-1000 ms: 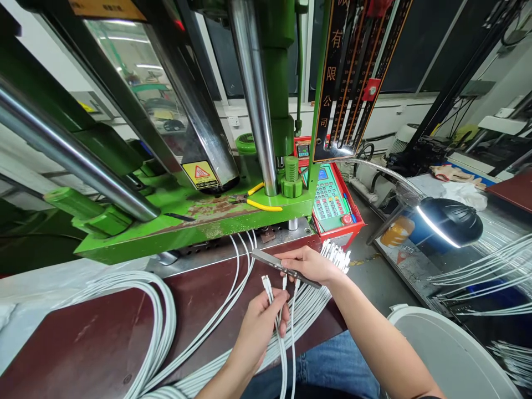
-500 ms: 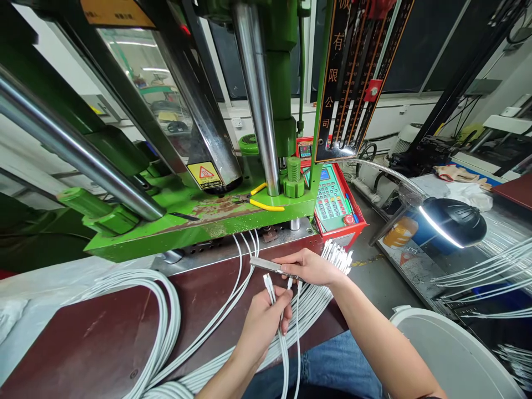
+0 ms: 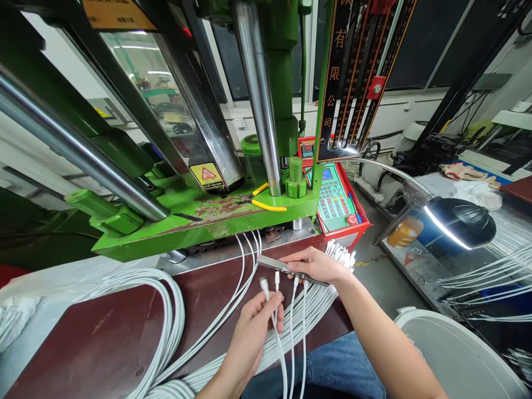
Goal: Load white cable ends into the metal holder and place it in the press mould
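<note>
My left hand [image 3: 260,321] is closed in a pinch on white cables. One cable's white connector [image 3: 265,286] sticks up above my thumb. Just right of it a second white connector [image 3: 277,280] rises from behind the fingers, below the bar. My right hand [image 3: 318,264] grips a flat metal bar [image 3: 272,264] between thumb and fingers, held tilted over the table. Two white cables [image 3: 293,316] run up to the bar's lower edge, close to my right fingers. Their end fittings are partly hidden.
A green press [image 3: 208,221] stands ahead, with yellow-handled pliers [image 3: 268,205] on its ledge. Several cables run under it. Coiled white cables [image 3: 177,310] and a bundle lie on the brown table [image 3: 100,332]. A red control box [image 3: 338,199], lamp [image 3: 461,221] and white bin [image 3: 453,354] are at right.
The left hand's two connectors, side by side before, are now spread apart. A cable near the bar has shifted slightly right. The right hand still holds the bar. The view has moved slightly.
</note>
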A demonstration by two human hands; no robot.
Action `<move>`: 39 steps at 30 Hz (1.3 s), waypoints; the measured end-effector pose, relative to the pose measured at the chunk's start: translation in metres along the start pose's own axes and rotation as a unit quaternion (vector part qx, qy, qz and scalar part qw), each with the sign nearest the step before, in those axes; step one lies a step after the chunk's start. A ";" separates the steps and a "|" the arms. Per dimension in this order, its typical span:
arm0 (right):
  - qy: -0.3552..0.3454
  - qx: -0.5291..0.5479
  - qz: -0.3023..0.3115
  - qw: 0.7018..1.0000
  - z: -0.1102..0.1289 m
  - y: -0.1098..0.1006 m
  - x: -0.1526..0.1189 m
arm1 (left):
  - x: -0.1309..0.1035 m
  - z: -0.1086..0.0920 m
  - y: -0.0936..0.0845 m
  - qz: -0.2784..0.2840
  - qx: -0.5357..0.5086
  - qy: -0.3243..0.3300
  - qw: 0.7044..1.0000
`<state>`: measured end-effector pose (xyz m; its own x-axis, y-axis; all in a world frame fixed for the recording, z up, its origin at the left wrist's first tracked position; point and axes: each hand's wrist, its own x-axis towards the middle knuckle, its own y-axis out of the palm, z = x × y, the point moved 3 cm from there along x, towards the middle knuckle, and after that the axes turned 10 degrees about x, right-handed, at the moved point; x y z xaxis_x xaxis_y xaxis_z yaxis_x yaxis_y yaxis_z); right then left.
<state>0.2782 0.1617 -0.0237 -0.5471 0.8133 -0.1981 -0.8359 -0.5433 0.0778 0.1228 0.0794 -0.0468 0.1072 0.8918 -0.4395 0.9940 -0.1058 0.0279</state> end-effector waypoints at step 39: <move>-0.008 -0.045 0.027 0.999 -0.003 -0.002 0.001 | -0.003 -0.007 -0.015 -0.045 0.049 0.015 0.998</move>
<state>0.2790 0.1627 -0.0274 -0.5923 0.7853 -0.1801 -0.7984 -0.6021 0.0005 0.1077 0.0815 -0.0399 0.0192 0.9124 -0.4089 0.9929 -0.0655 -0.0995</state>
